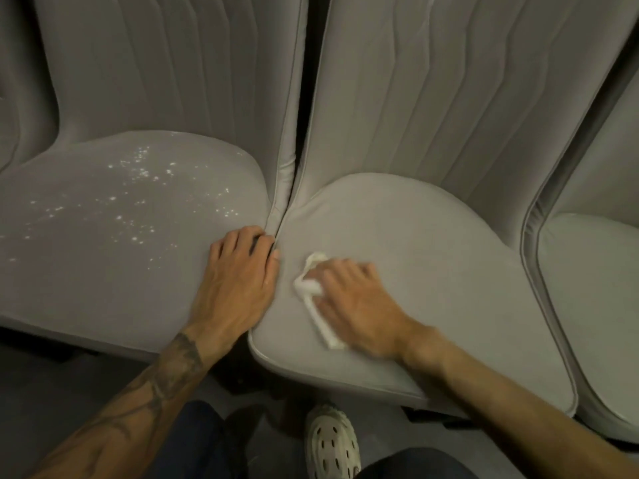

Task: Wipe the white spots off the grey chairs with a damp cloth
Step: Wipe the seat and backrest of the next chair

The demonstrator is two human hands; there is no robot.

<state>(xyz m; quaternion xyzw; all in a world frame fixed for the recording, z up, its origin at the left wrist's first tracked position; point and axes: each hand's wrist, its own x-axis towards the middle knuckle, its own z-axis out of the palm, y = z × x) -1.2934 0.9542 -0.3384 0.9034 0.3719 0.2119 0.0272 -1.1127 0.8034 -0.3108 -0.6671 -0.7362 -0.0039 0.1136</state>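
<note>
Left chair (103, 271) is seen at frame left, centre chair (432, 271) at frame centre. Left hand (238, 281) is laid on the left seat's edge, fingers straight, slightly apart. Right hand (356, 302), blurred, is curled over cloth (307, 288) on centre seat. White spots (145, 174) are scattered on left seat.

Grey chairs (432, 236), white spots (138, 188) speckling the left seat, white cloth (313, 288), pale perforated shoe (330, 444)
</note>
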